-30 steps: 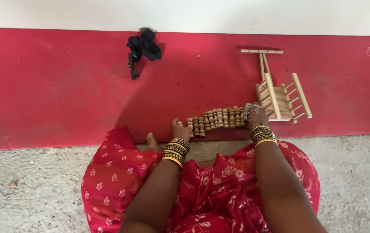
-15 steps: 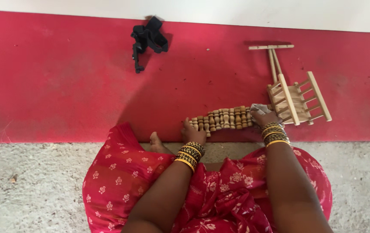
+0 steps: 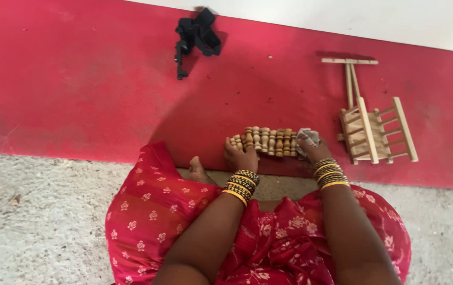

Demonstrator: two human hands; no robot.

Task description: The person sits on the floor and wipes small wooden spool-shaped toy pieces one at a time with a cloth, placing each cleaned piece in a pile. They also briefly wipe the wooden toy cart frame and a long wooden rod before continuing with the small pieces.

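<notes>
Head view: row of turned wooden pegs (image 3: 267, 141) runs left-right; left hand (image 3: 240, 157) grips left end, right hand (image 3: 315, 152) clamps grey cloth (image 3: 307, 138).

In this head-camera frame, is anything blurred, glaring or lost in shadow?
Head view: even, soft daylight, no glare; a dim shadow darkens the red floor strip ahead of the row of turned wooden pegs; the left hand and right hand are sharp; the pale wall at the top looks washed out.

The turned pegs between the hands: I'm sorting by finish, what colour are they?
Light to mid brown bare wood, on the row of turned pegs; head view.
</notes>
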